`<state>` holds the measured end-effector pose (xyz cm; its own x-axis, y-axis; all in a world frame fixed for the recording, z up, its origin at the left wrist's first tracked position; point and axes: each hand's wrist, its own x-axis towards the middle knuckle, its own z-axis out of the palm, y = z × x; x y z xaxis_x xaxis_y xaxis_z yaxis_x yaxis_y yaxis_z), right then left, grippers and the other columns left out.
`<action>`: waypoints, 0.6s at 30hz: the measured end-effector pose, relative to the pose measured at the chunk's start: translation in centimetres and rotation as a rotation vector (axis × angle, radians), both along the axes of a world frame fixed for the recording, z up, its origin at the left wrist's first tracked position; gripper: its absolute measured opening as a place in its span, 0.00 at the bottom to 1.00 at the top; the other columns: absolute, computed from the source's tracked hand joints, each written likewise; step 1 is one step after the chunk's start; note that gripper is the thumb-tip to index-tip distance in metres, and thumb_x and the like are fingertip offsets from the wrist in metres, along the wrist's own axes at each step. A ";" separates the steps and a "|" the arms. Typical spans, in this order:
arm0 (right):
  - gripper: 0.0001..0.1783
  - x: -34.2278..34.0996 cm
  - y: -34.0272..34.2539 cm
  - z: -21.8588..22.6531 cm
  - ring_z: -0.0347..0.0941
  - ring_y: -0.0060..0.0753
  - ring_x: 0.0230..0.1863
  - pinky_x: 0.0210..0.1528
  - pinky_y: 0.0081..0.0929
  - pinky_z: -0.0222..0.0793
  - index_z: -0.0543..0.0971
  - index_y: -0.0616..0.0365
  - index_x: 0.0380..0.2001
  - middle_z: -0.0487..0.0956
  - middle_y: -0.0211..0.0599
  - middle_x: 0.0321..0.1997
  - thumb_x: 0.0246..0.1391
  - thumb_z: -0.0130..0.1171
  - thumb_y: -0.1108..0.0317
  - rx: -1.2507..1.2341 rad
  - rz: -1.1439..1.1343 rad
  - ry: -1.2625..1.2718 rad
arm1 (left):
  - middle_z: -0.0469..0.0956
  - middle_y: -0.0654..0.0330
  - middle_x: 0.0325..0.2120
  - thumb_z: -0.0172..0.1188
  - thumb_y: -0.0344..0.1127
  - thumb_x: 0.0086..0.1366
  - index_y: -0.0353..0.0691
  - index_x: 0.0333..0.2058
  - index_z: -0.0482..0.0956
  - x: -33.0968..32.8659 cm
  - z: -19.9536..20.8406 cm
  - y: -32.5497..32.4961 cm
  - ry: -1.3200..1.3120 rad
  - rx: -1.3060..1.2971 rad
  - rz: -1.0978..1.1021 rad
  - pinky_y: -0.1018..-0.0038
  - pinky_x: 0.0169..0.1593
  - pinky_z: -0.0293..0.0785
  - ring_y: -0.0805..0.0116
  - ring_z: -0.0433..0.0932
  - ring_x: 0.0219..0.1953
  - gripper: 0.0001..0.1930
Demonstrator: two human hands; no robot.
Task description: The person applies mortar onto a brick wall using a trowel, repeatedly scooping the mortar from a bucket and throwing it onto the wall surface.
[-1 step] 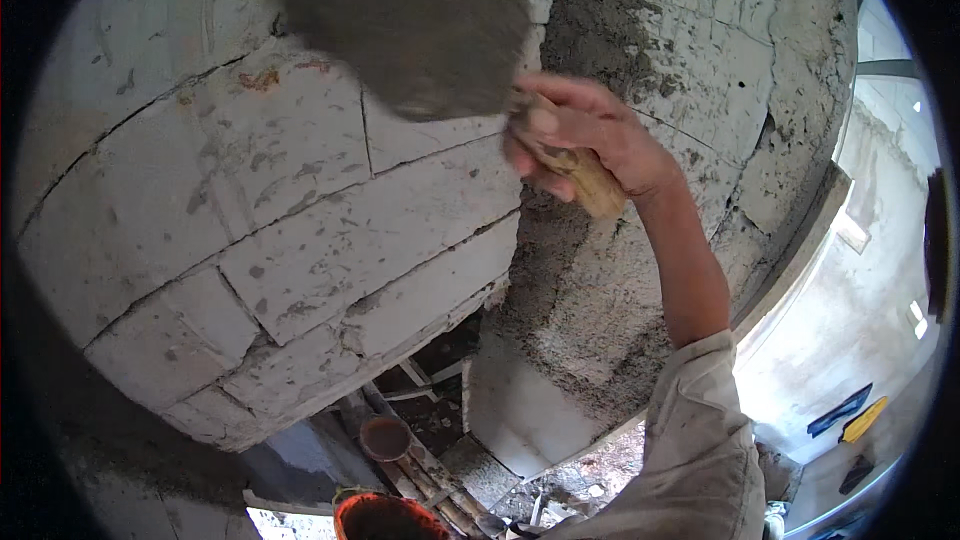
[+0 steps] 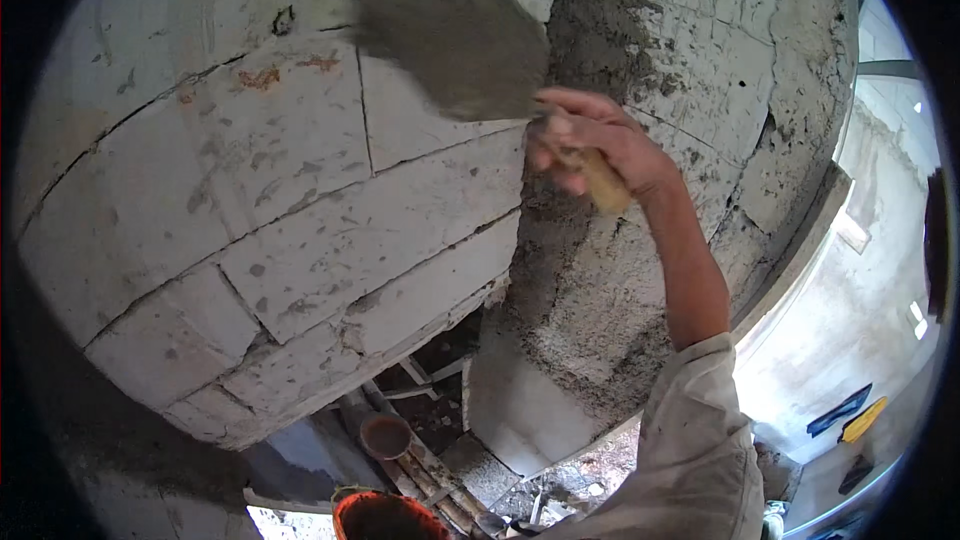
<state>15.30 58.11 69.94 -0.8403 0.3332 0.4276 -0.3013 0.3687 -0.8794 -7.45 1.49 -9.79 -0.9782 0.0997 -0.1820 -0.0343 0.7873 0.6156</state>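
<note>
My right hand (image 2: 600, 140) is raised against a wall of white blocks (image 2: 300, 210) and is closed on the wooden handle (image 2: 603, 185) of a trowel. The trowel's blade (image 2: 450, 30) is coated in grey mortar and points up and left over the block face, close to the wall. Just right of the blade, a rough vertical band of grey mortar (image 2: 590, 270) runs down the wall at a corner. A light sleeve (image 2: 690, 450) covers my forearm. My left hand is out of the picture.
Far below, an orange bucket (image 2: 385, 518) stands at the bottom edge, with a brown round pot (image 2: 385, 435) and several poles and boards (image 2: 430, 470) beside it. To the right the wall ends at an opening, with blue and yellow objects (image 2: 845, 412) on the floor below.
The trowel blade has shifted slightly to the right across the wall. My hand is almost where it was.
</note>
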 end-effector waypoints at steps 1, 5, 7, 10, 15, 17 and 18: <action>0.23 2.4 3.9 -1.1 0.74 0.25 0.31 0.28 0.20 0.71 0.69 0.57 0.55 0.77 0.39 0.34 0.58 0.54 0.61 0.080 -0.300 -0.044 | 0.68 0.40 0.41 0.63 0.47 0.50 0.26 0.45 0.63 -0.3 0.6 0.3 -0.014 0.034 0.017 0.54 0.48 0.63 0.49 0.67 0.45 0.32; 0.30 13.3 7.3 -4.4 0.72 0.30 0.39 0.37 0.26 0.70 0.66 0.57 0.57 0.75 0.37 0.45 0.57 0.54 0.51 0.084 -1.012 0.290 | 0.68 0.40 0.45 0.65 0.46 0.48 0.28 0.50 0.61 -0.2 2.6 1.8 -0.073 0.129 0.120 0.56 0.51 0.64 0.51 0.67 0.48 0.37; 0.24 15.4 -1.2 -2.7 0.69 0.20 0.28 0.26 0.19 0.67 0.68 0.58 0.54 0.73 0.32 0.30 0.59 0.51 0.56 0.332 -1.083 0.223 | 0.67 0.40 0.47 0.66 0.45 0.48 0.28 0.53 0.59 0.7 2.9 1.1 -0.087 0.182 0.177 0.58 0.52 0.64 0.52 0.68 0.50 0.39; 0.21 18.2 -5.7 -5.9 0.67 0.16 0.25 0.24 0.16 0.64 0.69 0.58 0.52 0.72 0.29 0.26 0.58 0.53 0.60 0.484 -1.227 0.055 | 0.66 0.40 0.49 0.68 0.44 0.46 0.29 0.56 0.57 0.9 2.6 2.2 -0.110 0.324 0.243 0.60 0.54 0.65 0.53 0.68 0.52 0.43; 0.24 18.7 -2.4 -35.1 0.73 0.25 0.32 0.32 0.25 0.70 0.66 0.57 0.53 0.76 0.35 0.38 0.55 0.57 0.60 -1.204 -0.379 -0.068 | 0.52 0.37 0.60 0.64 0.54 0.53 0.28 0.62 0.48 -0.1 0.9 2.4 -0.274 0.151 0.127 0.57 0.64 0.52 0.45 0.54 0.62 0.49; 0.29 11.4 -10.7 -39.6 0.76 0.40 0.40 0.41 0.35 0.72 0.64 0.56 0.54 0.76 0.47 0.39 0.51 0.59 0.59 -0.058 -0.378 -0.967 | 0.54 0.35 0.59 0.63 0.56 0.53 0.25 0.60 0.50 -0.1 2.3 0.3 -0.288 0.035 0.076 0.55 0.63 0.52 0.41 0.55 0.62 0.49; 0.28 10.4 -13.2 -42.8 0.75 0.47 0.43 0.45 0.38 0.71 0.64 0.58 0.54 0.75 0.51 0.42 0.50 0.58 0.62 0.160 -0.257 -0.902 | 0.59 0.34 0.55 0.64 0.55 0.52 0.23 0.58 0.54 1.1 3.4 2.7 -0.220 -0.050 -0.002 0.54 0.61 0.56 0.40 0.59 0.59 0.47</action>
